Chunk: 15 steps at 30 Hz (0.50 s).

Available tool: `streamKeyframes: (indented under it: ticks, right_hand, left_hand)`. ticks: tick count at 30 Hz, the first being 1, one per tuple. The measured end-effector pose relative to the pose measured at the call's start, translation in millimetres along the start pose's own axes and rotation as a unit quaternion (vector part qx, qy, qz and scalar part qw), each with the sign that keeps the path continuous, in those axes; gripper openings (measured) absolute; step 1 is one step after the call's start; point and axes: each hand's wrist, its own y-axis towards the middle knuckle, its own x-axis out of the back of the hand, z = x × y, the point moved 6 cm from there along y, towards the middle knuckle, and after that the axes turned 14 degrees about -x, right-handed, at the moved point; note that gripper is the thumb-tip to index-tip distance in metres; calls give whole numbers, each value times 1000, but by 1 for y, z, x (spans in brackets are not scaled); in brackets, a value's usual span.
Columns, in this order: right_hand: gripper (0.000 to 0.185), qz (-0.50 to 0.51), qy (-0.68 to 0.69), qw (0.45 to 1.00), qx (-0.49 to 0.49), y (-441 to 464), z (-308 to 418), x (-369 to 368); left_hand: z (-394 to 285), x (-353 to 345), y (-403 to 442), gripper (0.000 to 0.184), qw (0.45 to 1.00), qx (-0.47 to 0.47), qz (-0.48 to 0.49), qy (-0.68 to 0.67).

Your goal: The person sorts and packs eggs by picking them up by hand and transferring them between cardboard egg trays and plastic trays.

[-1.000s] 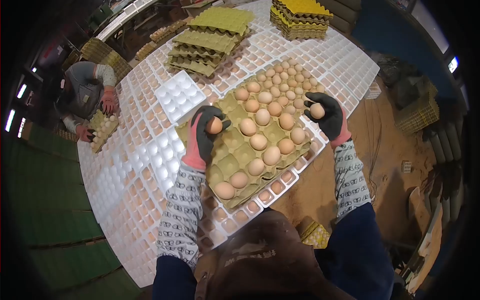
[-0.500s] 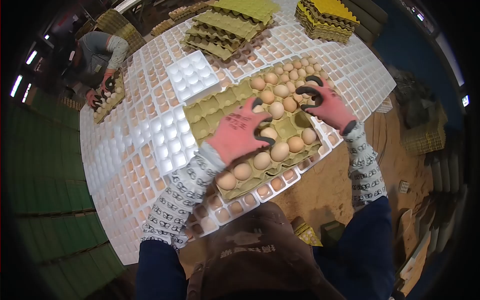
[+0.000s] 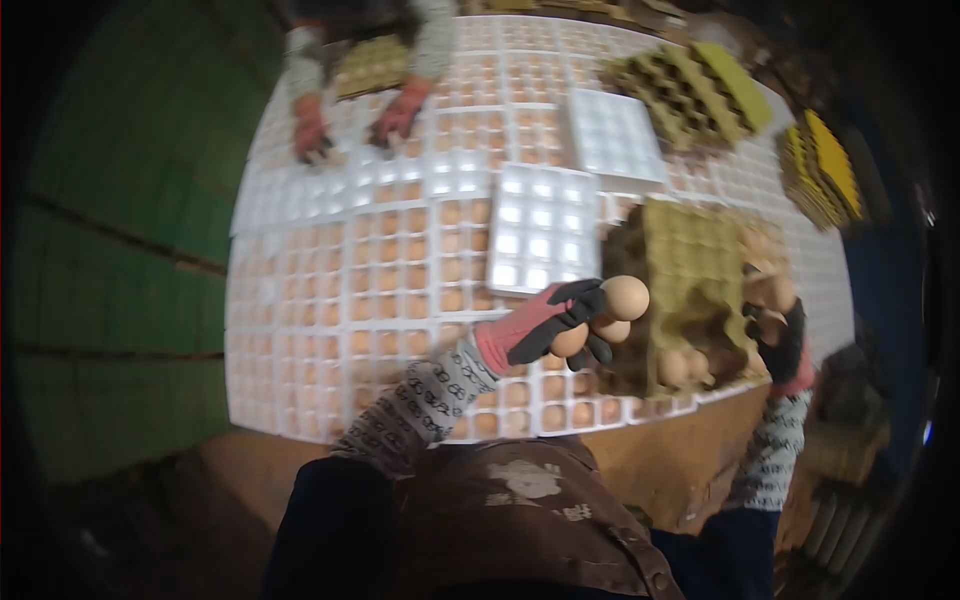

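Observation:
My left hand [image 3: 540, 325], in a pink glove with black fingertips, is closed round three brown eggs [image 3: 626, 297], left of the pulp egg tray. My right hand [image 3: 795, 345], blurred and gloved alike, grips at least two eggs [image 3: 776, 292] at the tray's right edge. Between the hands, the yellow-green pulp egg tray [image 3: 692, 240] shows bare cups at its far part. A few eggs [image 3: 684, 367] sit in its near cups. Just beyond my left hand lies a white plastic tray [image 3: 545, 225] with hollow cups.
White trays holding eggs [image 3: 405, 255] cover the table. Another white tray [image 3: 615, 135] lies farther back. Pulp trays are stacked at the back [image 3: 690, 95] and far right [image 3: 822, 170]. A co-worker's gloved hands [image 3: 400, 112] work across the table beside a pulp tray [image 3: 372, 66].
My view has swung left. Both hands have closed on eggs and lifted them; the left has moved off the pulp tray's left side. The co-worker's hands have left their pulp tray.

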Motion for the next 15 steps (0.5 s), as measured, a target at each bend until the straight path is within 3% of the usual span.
streamKeyframes:
  ticks: [1,2,4,6,7,8,9,10,11,12,14,15]
  right_hand:
    - [47,56,104,992,-41,6,-1,-30]
    - [52,123,276,942,-146,17,-10,-63]
    - [58,163,257,941,-145,30,-17,-130]
    - [59,178,280,928,-172,48,-6,-223]
    - [59,196,255,929,-180,58,0,-271]
    - [47,229,161,946,-166,67,8,-317]
    - [39,259,66,953,-142,76,15,-364]
    - [36,264,-25,961,-75,85,19,-410]
    - [38,271,92,943,-172,99,13,-454]
    - [38,283,91,939,-175,111,14,-500]
    - [38,307,87,930,-181,136,16,-591]
    - [37,299,57,943,-137,147,20,-633]
  left_hand:
    - [-2,34,-36,45,999,16,-42,8]
    - [3,73,-79,47,997,32,-76,8]
    - [-16,142,-175,40,969,-34,-245,2]
    - [-43,216,-272,37,868,-77,-484,82]
    - [-46,276,-322,36,822,-158,-506,210]
    - [-87,278,-349,36,774,-116,-529,328]
    - [-117,292,-379,38,692,-95,-559,447]
    - [-152,297,-398,43,567,-58,-539,620]
    - [-174,302,-410,44,474,-31,-516,713]
    - [-191,306,-415,45,372,-4,-483,793]
    - [-198,328,-416,48,430,97,-458,772]
    - [-200,337,-414,49,448,112,-450,764]
